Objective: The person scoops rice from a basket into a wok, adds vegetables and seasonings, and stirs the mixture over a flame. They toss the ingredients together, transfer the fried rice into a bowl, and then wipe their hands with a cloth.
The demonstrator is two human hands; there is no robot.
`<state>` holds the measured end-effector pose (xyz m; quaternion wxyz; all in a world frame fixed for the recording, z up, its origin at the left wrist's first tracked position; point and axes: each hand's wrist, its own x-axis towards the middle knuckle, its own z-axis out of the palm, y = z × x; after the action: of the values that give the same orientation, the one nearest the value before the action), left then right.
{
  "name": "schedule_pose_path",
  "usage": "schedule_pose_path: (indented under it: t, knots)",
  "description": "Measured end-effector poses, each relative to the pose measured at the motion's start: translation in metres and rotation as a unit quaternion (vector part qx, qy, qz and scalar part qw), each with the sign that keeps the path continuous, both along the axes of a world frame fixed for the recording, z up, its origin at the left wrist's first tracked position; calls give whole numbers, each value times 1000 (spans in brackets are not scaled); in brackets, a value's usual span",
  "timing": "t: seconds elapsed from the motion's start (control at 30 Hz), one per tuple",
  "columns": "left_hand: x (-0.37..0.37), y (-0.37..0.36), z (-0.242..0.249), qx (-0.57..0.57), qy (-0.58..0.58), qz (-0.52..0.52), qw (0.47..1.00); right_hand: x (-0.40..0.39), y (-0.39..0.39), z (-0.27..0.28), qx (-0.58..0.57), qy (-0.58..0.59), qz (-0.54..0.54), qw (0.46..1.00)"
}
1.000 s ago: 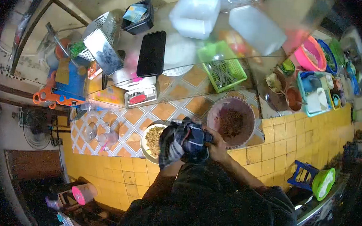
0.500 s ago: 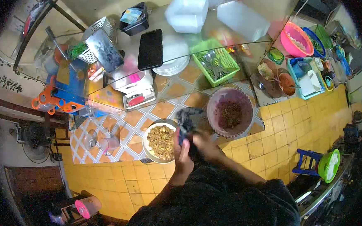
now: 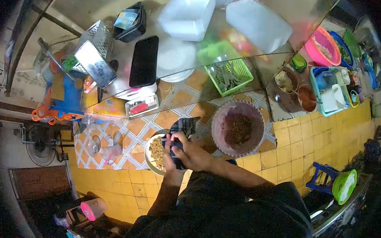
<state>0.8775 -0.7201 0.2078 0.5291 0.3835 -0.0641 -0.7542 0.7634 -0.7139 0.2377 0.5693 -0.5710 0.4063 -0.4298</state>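
My left hand (image 3: 170,156) and my right hand (image 3: 195,153) are together in front of my body, both closed on a dark crumpled cloth (image 3: 184,127). One end of the cloth sticks up past the fingers over the tiled table; the rest is bunched between the palms. Just left of and partly behind my left hand is a pale round bowl (image 3: 148,161) with brown chopped food (image 3: 155,152) in it. A purple scalloped basin (image 3: 218,136) with dark brown crumbly food (image 3: 238,128) stands to the right of my right hand.
Behind the table runs a glass shelf edge (image 3: 179,88), with a black phone (image 3: 144,61) on it. Plates and a green basket of spoons (image 3: 230,78) sit beyond. Clear cups (image 3: 111,153) stand at left. A blue stool (image 3: 322,177) holds a green basin (image 3: 344,187) at right.
Both hands have shifted slightly left with the dark cloth and now overlap the bowl. The right hand, blurred before, has closed against the left. The view has shifted a little.
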Motion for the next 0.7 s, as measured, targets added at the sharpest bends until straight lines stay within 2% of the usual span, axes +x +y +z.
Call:
schedule_pose_path:
  t: [0.03,0.07,0.1,0.13,0.17,0.2,0.23,0.27,0.3,0.33,0.4,0.43,0.47,0.5,0.53,0.57,0.67,0.7]
  knots:
    - [-9,-5,11,99,-87,57,990,-3,-3,-1,-31,68,-2,997]
    - [-3,-6,2,52,-145,45,987,-7,-3,0,-28,65,0,997]
    - [-2,-9,5,7,-205,37,978,-12,-3,14,-117,177,9,977]
    - [-15,-14,22,18,-163,62,984,-16,-3,22,-202,285,18,937]
    - [-8,-23,7,48,-1,69,996,-17,-7,18,-206,345,-9,916]
    - [-14,-22,15,83,-139,44,986,-25,-14,18,-205,343,-7,917]
    - [1,-23,9,64,0,-50,997,-36,-23,18,-203,294,-72,931]
    - [16,-23,2,42,140,-140,979,-43,-30,18,-201,244,-133,939]
    - [-28,-20,46,60,-100,-71,991,-38,-34,2,-92,112,-90,985]
    - [-34,-21,52,74,-102,-62,990,-31,-31,-16,-6,-85,-58,995]
    - [-18,-22,26,22,-132,-55,990,-31,-27,-6,-61,-36,0,997]
    - [-20,-32,23,45,3,-43,998,-36,-24,12,-54,23,-1,998]
    - [-29,-34,16,48,3,-39,998,-31,-21,8,-51,22,3,998]
    - [-45,-33,10,14,-138,80,987,-24,-20,3,-97,69,-54,991]
    - [-40,-40,11,27,-87,36,995,-17,-18,-1,-141,114,-110,977]
    - [-36,-47,13,42,-39,-10,998,-15,-17,-5,-138,159,-130,969]
    - [-27,-48,8,98,26,-40,994,-17,-17,-26,-129,152,-128,972]
    - [-32,-49,0,33,149,-16,988,-21,-16,-26,-120,158,-104,975]
